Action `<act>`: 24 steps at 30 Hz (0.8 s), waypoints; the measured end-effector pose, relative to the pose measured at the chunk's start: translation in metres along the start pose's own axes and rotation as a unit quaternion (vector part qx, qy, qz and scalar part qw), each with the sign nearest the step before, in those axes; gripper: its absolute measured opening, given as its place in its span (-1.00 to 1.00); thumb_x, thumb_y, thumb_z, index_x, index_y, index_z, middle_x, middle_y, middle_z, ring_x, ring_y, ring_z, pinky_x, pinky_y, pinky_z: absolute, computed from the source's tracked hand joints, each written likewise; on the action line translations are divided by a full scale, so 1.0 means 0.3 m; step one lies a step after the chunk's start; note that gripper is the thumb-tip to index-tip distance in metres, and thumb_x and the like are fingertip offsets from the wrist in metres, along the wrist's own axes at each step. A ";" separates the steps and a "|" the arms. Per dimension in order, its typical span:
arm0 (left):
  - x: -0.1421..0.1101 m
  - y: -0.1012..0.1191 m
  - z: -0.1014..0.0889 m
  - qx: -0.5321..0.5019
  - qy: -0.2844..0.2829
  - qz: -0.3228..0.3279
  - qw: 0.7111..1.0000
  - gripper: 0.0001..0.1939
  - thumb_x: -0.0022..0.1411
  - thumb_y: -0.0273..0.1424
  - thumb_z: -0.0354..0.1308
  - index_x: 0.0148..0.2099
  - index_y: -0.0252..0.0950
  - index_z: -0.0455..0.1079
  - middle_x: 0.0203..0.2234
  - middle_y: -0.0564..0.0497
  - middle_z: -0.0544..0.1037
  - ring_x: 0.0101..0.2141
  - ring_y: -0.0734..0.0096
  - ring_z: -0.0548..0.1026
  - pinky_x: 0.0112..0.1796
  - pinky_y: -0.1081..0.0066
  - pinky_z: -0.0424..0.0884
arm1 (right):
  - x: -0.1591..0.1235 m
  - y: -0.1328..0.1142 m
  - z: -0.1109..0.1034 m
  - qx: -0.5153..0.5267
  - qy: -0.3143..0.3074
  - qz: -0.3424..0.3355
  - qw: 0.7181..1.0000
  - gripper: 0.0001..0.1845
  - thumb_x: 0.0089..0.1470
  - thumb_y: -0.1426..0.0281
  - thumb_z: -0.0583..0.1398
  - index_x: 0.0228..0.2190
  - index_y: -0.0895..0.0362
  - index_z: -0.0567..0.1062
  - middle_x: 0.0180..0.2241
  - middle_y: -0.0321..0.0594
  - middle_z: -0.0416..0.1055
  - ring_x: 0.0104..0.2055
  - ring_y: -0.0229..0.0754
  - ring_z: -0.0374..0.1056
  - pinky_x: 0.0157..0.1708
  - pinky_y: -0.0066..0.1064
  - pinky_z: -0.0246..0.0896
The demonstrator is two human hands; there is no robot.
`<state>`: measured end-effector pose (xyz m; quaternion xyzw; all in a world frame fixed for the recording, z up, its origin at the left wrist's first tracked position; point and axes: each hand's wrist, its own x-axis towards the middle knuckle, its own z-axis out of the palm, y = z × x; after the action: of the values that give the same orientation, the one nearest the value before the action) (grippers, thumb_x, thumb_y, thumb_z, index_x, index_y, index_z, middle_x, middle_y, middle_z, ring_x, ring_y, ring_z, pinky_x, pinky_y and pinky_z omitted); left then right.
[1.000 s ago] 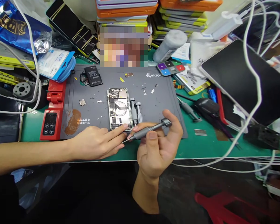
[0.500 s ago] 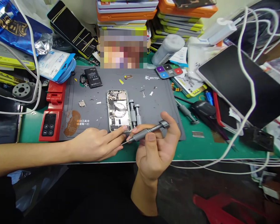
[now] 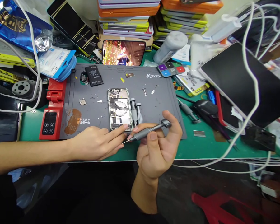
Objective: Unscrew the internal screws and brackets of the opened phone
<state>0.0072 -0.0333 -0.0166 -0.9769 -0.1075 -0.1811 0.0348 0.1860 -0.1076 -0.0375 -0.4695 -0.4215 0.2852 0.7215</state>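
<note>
An opened phone (image 3: 120, 109) lies on the grey mat, its board and inner frame exposed. My left hand (image 3: 98, 141) reaches in from the left with fingers extended; the index fingertip presses on the phone's lower end and the other fingers are at its bottom edge. Its thumb is hidden. My right hand (image 3: 157, 149), palm up, grips a grey screwdriver (image 3: 143, 133), one finger against its end cap. The thin tip points left, close to my left fingertips; whether it touches anything is unclear. Two more grey screwdrivers (image 3: 136, 112) lie right beside the phone.
On the grey mat (image 3: 93, 99) are a black battery (image 3: 93, 75) and several small metal parts. A red device (image 3: 50, 121) stands at its left. Behind are a propped phone (image 3: 123, 53) and stacked cases (image 3: 128, 12). A tablet (image 3: 242, 84) and white cables crowd the right.
The head view has shifted slightly, so the bench items appear a little higher and further right. Both hands and the screwdriver keep nearly the same pose.
</note>
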 end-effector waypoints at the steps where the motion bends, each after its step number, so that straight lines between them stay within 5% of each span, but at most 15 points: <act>1: 0.000 0.000 -0.001 0.002 0.000 0.001 1.000 -0.63 0.55 -0.29 0.00 0.16 -0.37 0.49 0.22 -0.18 0.53 -0.54 0.52 0.50 -0.62 0.42 0.42 | 0.001 0.000 0.000 0.005 0.000 0.000 1.000 -0.51 0.34 0.43 0.13 0.24 -0.11 0.38 -0.36 -0.29 0.57 -0.31 -0.18 0.56 -0.36 -0.34 0.57; 24: 0.008 -0.003 -0.009 0.001 0.009 0.006 1.000 -0.64 0.55 -0.33 -0.02 0.17 -0.40 0.48 0.20 -0.15 0.55 -0.55 0.53 0.49 -0.65 0.39 0.40 | -0.003 0.002 -0.001 0.000 0.008 0.001 1.000 -0.52 0.34 0.42 0.14 0.24 -0.10 0.38 -0.35 -0.28 0.56 -0.31 -0.15 0.57 -0.37 -0.28 0.58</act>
<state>0.0081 -0.0323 -0.0133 -0.9758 -0.1019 -0.1898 0.0373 0.1856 -0.1082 -0.0385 -0.4725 -0.4152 0.2824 0.7243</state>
